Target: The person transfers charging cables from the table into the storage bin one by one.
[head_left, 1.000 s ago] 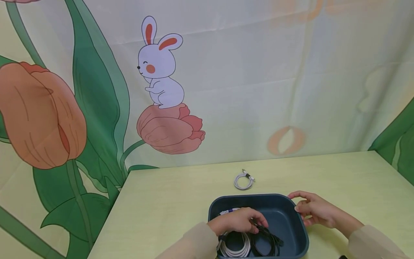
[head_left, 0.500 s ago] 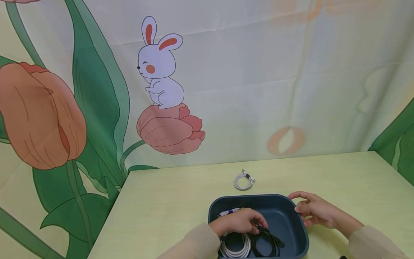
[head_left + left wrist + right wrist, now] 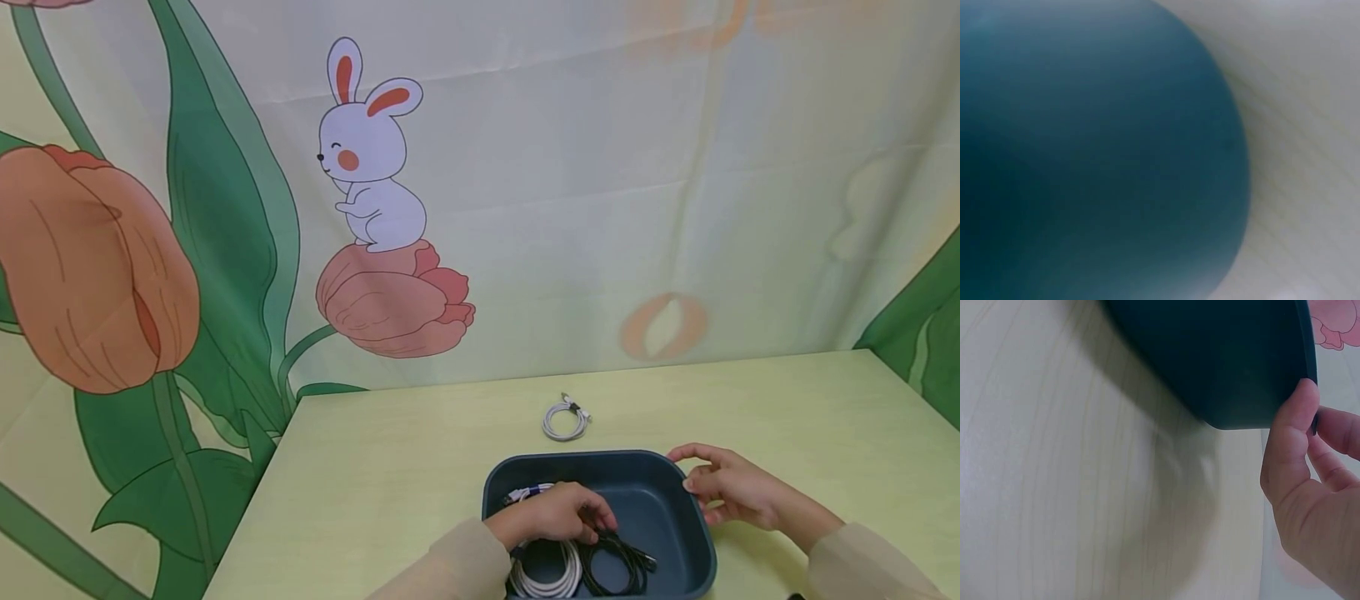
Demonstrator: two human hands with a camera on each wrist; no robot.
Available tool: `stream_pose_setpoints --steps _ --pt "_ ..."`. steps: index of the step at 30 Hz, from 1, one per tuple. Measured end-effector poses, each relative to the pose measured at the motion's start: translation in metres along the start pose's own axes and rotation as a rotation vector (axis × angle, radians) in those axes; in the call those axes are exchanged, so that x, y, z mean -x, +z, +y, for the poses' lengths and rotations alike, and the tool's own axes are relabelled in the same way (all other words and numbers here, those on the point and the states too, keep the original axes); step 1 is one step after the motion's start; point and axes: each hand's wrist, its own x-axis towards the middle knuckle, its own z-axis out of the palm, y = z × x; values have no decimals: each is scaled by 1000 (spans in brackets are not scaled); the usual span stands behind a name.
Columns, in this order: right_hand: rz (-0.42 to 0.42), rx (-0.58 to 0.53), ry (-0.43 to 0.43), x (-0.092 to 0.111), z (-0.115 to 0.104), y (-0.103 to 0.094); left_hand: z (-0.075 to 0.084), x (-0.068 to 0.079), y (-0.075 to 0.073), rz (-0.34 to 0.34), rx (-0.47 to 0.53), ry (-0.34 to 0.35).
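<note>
A dark blue rectangular bin sits on the table. Inside lies a coiled black cable, with a thick white cable coil left of it. My left hand reaches into the bin, thumb and fingers curled down at the top of the black cable. Another white cable with a purple tie lies partly behind that hand. At the far right corner, my right hand pinches the bin's rim; the right wrist view shows the thumb on the outer wall. The left wrist view shows only the bin's outside.
Behind the bin, a small coiled white cable with a black tie lies on the pale wooden table. A small black object peeks in at the bottom edge. A printed cloth hangs behind the table.
The black cable has settled slightly lower under my left fingers, and the strand that showed between thumb and fingertips is no longer visible there. My right hand stays at the rim.
</note>
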Motion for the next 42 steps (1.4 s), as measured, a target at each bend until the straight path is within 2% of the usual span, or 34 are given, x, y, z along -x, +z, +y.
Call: stream_pose_setpoints --steps 12,29,42 --pt "-1 1 -2 0 0 0 3 1 1 6 4 -16" --pt "-3 -1 1 0 -1 0 0 3 -2 -47 36 16" --pt "4 4 8 -1 0 -1 6 12 -9 9 78 10"
